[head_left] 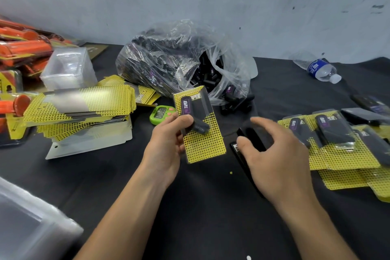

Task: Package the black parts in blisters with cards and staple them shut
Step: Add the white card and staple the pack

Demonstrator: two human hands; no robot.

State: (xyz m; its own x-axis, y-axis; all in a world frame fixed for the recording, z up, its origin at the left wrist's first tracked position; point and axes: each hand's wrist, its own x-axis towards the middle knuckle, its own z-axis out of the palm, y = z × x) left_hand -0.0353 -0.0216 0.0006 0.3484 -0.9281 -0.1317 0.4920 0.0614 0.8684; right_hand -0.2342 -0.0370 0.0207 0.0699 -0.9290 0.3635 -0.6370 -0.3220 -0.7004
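Yellow dotted card pack [200, 133], a clear blister with black parts sealed against it, held up in the left hand [168, 135].

Thumb lies across the blister front, with the fingers curled behind the pack's left edge, above the black counter [200, 207]. The right hand [272, 154] is blurred, its fingers spread and loosely bent, holding nothing. It hangs over a black stapler [251, 139] on the counter; whether they touch I cannot tell. Behind the pack sits a plastic bag [168, 59] of black parts, some spilled [236, 103] beside it. Loose cards [84, 103] are stacked at left, and filled packs [337, 148] lie at right.
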